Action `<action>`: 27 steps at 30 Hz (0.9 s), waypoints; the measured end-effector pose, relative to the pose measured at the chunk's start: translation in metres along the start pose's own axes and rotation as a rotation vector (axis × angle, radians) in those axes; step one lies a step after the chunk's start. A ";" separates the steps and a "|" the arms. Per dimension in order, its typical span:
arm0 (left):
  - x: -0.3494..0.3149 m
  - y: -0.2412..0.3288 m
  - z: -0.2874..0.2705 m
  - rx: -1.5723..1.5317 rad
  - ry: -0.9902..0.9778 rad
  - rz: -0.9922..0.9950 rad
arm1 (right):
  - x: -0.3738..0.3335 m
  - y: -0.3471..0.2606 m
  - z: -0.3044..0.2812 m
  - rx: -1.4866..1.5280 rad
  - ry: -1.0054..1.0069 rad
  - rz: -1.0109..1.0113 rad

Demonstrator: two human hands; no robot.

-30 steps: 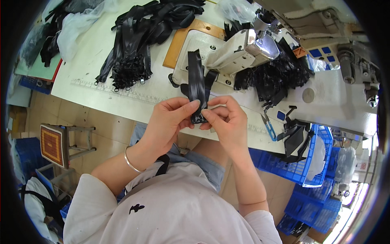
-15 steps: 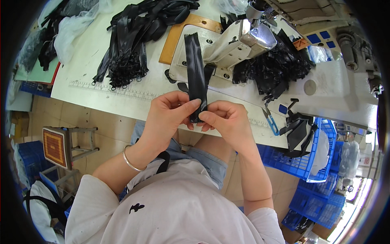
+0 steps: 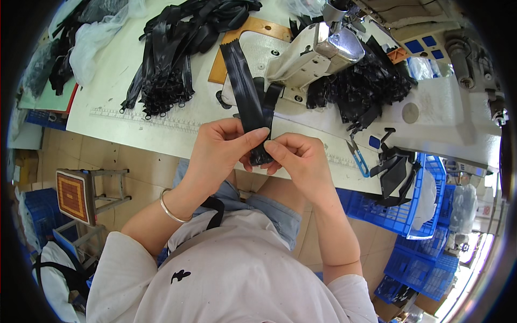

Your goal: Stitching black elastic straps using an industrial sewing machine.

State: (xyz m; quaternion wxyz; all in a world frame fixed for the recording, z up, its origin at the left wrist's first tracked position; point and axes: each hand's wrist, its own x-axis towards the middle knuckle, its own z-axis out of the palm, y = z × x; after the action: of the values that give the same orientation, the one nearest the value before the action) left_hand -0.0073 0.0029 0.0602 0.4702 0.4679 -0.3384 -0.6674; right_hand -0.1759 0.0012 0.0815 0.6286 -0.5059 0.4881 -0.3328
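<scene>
Just over the table's near edge, I hold a black zipper strip [image 3: 241, 86] between both hands. My left hand [image 3: 218, 153] pinches its lower part from the left, thumb on top. My right hand [image 3: 301, 161] pinches the same lower end from the right, its thumb tip close to the left one. The strip's long end points up and leans left. A narrower black tail [image 3: 272, 100] stands out to the right of it, apparently joined at the pinched end. My fingers hide part of the fold there.
Beyond my hands stands a sewing machine [image 3: 312, 59]. Black zippers with metal pulls [image 3: 164, 81] lie in a bundle at left, and a black heap [image 3: 366, 89] lies right of the machine. Blue-handled thread snips [image 3: 359, 161] rest near the table edge, beside a blue crate [image 3: 425, 215].
The strip's upper end has swung to the left, and more of the narrower tail shows at its right. Both hands stay pinched at the lower end, having barely moved.
</scene>
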 end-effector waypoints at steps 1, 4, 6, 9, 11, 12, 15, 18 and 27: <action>0.000 -0.001 -0.001 0.013 0.007 0.017 | 0.000 0.000 0.000 0.013 -0.009 0.016; 0.000 -0.004 -0.002 0.052 0.030 0.044 | 0.001 0.005 0.000 0.050 -0.013 0.023; -0.001 -0.001 -0.002 0.061 0.027 0.039 | 0.000 0.005 0.001 0.052 -0.001 0.023; 0.000 -0.002 0.000 0.063 0.028 0.083 | -0.001 0.003 0.003 0.035 0.026 0.020; 0.004 0.001 0.003 0.057 0.031 0.132 | -0.004 0.000 0.004 0.015 0.042 0.015; 0.010 0.005 0.004 0.013 0.058 0.125 | -0.005 -0.002 0.005 -0.008 0.067 0.008; 0.028 0.027 0.005 -0.036 0.043 0.153 | -0.011 -0.009 0.005 -0.067 0.140 -0.026; 0.039 0.050 0.008 -0.013 -0.057 0.206 | -0.019 -0.014 0.007 -0.140 0.247 -0.116; 0.062 0.065 0.029 -0.055 -0.156 0.168 | -0.023 -0.016 0.000 -0.286 0.400 -0.328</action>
State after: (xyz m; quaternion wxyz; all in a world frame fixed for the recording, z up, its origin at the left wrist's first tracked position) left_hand -0.0221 -0.0767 0.1089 0.5093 0.3713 -0.3937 -0.6691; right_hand -0.1820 0.0182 0.1035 0.3798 -0.5859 0.5560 -0.4510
